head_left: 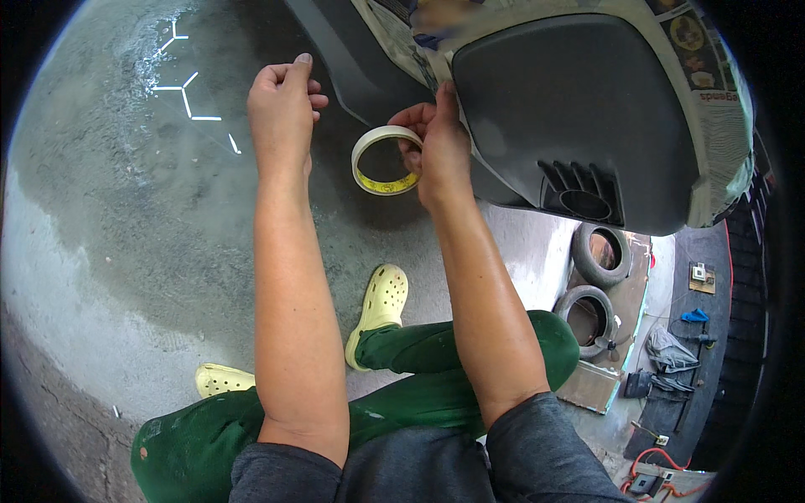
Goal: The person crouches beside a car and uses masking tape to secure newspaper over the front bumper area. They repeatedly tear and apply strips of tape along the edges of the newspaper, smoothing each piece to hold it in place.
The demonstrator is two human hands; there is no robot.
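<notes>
A roll of masking tape [369,172], cream outside with a yellow inner core, hangs from my right hand [444,155]. My right fingers curl around its rim, and the thumb points up along the edge of a dark grey car panel [579,101]. Newspaper [713,92] is taped along that panel's outer side with pale tape. To the left, over the floor, my left hand [283,113] is closed with its thumb against the curled fingers. Whatever it may pinch is hidden. It is apart from the panel and the roll.
Two tyres [602,256] lie on a board at the right. Tools and a grey bag [671,348] lie farther right, with an orange cable [658,457] below. The concrete floor [168,251] has wet-looking patches and light reflections. My pale yellow clogs [381,302] stand below my arms.
</notes>
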